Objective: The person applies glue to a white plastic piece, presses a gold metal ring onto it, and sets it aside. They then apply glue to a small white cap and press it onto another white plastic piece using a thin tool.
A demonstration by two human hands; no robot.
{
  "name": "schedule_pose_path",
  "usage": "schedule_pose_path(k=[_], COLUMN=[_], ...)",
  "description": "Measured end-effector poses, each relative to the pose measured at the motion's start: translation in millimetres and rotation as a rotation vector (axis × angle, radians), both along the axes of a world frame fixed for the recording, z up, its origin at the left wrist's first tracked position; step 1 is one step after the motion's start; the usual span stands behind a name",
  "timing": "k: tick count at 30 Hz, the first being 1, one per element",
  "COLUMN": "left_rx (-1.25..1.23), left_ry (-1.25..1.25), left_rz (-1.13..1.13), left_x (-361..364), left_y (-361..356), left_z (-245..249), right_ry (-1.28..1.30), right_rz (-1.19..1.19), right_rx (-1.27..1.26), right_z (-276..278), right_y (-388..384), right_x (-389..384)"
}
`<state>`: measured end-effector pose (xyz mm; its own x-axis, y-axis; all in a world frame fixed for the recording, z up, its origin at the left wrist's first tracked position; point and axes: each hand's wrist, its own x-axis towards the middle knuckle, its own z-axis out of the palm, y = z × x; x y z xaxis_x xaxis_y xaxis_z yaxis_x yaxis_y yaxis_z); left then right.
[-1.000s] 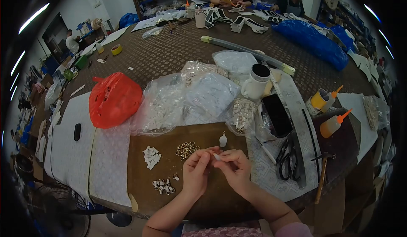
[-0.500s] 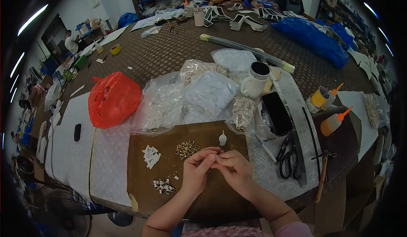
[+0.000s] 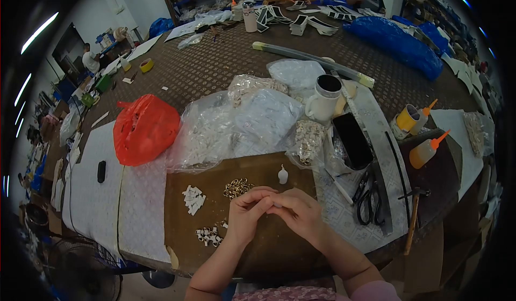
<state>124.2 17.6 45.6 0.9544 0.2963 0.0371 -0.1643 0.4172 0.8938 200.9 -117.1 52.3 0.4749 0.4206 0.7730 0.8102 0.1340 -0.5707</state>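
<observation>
My left hand [image 3: 246,216] and my right hand [image 3: 301,213] meet fingertip to fingertip over a brown work board [image 3: 215,231]. Together they pinch a small white piece that the fingers now almost hide. Just left of my hands lie a heap of small gold metal rings [image 3: 238,188], a pile of little white strips [image 3: 193,199] and a cluster of finished white-and-metal pieces [image 3: 208,236]. A small white glue bottle [image 3: 282,175] stands just beyond my hands.
Clear plastic bags of parts [image 3: 236,126] and an orange bag [image 3: 145,129] lie behind the board. To the right are a white mug [image 3: 324,101], a black phone [image 3: 352,140], scissors [image 3: 369,200], a hammer [image 3: 413,219] and orange-capped glue bottles [image 3: 427,149]. Other people work at the far side.
My fingers have closed tighter together over the small white piece, which showed between them before and is now nearly hidden. The view has shifted slightly.
</observation>
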Motion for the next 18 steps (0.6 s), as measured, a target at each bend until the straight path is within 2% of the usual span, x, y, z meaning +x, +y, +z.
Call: schedule_pose_path(k=[12, 15, 18], left_rx=[-0.018, 0.066, 0.289], left_ry=[0.035, 0.024, -0.147], left_rz=[-0.099, -0.114, -0.06], left_x=[1, 2, 7], left_y=[3, 1, -5], left_z=[2, 9, 13], right_ry=[0.109, 0.127, 0.137], right_rz=[-0.017, -0.056, -0.091], right_rx=[0.031, 0.067, 0.073], right_z=[-3, -2, -2], right_y=[-1, -1, -2], right_x=[-6, -7, -4])
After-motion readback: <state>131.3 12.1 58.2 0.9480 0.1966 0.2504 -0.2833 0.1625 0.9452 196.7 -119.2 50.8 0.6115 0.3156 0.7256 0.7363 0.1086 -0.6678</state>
